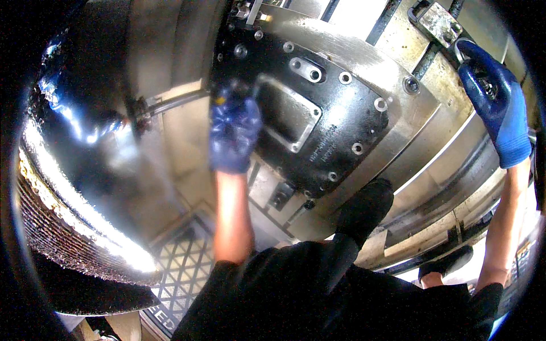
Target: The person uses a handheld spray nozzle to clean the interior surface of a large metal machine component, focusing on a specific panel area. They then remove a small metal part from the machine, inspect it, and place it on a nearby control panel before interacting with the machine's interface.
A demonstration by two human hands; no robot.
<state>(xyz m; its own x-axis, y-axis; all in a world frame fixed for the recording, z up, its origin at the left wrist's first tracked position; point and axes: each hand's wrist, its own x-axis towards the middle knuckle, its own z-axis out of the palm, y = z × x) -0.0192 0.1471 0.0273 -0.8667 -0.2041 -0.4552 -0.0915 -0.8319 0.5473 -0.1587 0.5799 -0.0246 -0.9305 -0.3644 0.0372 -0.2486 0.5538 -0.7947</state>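
My left hand (pixel 233 133), in a dark blue glove, is over the left edge of a black metal plate (pixel 347 113). Motion blurs its fingers, with a small yellow spot near their tips; whether they grip anything is unclear. The plate has a rectangular pocket (pixel 287 116), several bolt holes and a small oblong metal insert (pixel 305 70). At the upper right, my right hand (pixel 493 94), in a blue glove, curls at the end of a slotted metal block (pixel 441 25). Something dark shows between thumb and fingers, too unclear to name.
Under the plate lies a round metal disc (pixel 421 122) on a slotted machine table (pixel 392 34). A large shiny curved machine part (pixel 85 136) fills the left side. Black shoes (pixel 367 207) rest near the plate and farther right. A patterned mat (pixel 185 261) lies lower left.
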